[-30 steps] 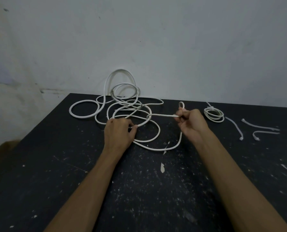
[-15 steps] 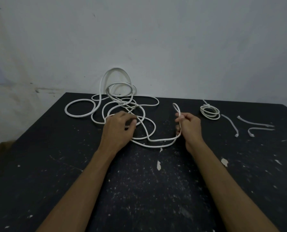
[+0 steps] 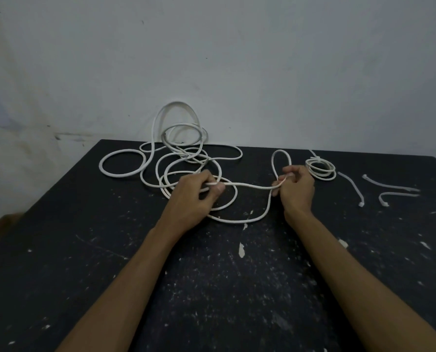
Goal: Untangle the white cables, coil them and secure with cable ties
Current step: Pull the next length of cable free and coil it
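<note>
A long white cable [image 3: 247, 186] lies in a loose tangle of loops [image 3: 181, 148] at the back of the black table, one loop leaning up against the wall. My left hand [image 3: 196, 194] pinches the cable between thumb and fingers near the tangle. My right hand [image 3: 294, 188] grips the same cable a short way to the right, with a small loop [image 3: 280, 158] standing up above its fingers. A taut stretch runs between both hands and a slack bight hangs toward me. A small tied coil [image 3: 321, 168] lies just right of my right hand.
Three white cable ties [image 3: 351, 186] [image 3: 389, 185] [image 3: 399, 195] lie on the right part of the table [image 3: 211, 288], which is speckled with paint chips. A pale wall stands directly behind the table's far edge.
My left hand has picked up a strand and drawn it right, so a stretch now runs taut to my right hand. The loop above my right hand has grown.
</note>
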